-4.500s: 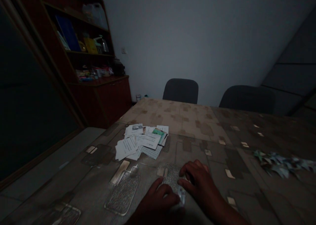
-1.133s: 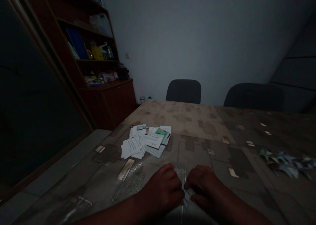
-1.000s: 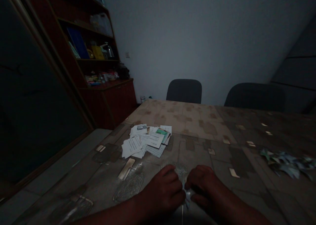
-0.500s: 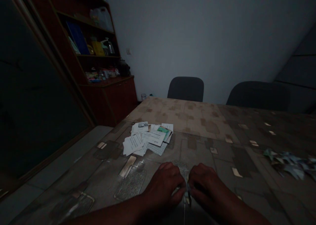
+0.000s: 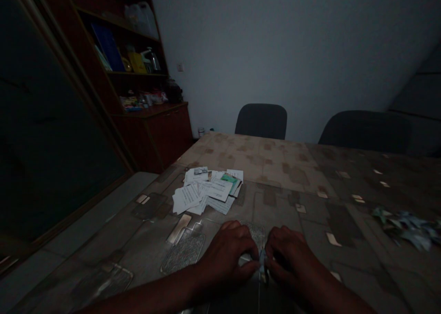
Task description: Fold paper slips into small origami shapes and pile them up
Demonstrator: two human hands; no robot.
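Near the table's front edge, my left hand (image 5: pixel 232 252) and my right hand (image 5: pixel 287 254) are close together, fingertips almost meeting. Between them is a small folded piece of paper (image 5: pixel 262 261), pale with a dark lower part. Both hands pinch it between thumb and fingers, one from each side. Most of the paper is hidden by the fingers, and the dim light blurs its details. Beyond my left hand lies a loose pile of printed paper cards (image 5: pixel 206 192), one of them green.
Several folded or crumpled paper pieces (image 5: pixel 409 227) lie at the right on the patterned tablecloth (image 5: pixel 272 167). Two dark chairs (image 5: pixel 262 121) stand past the far edge. A red-brown cabinet (image 5: pixel 161 135) with loaded shelves is at the left.
Both hands stay at the same spot, with slight shifts of the fingers around the paper. The whole view has moved a little; the card pile lies as before.
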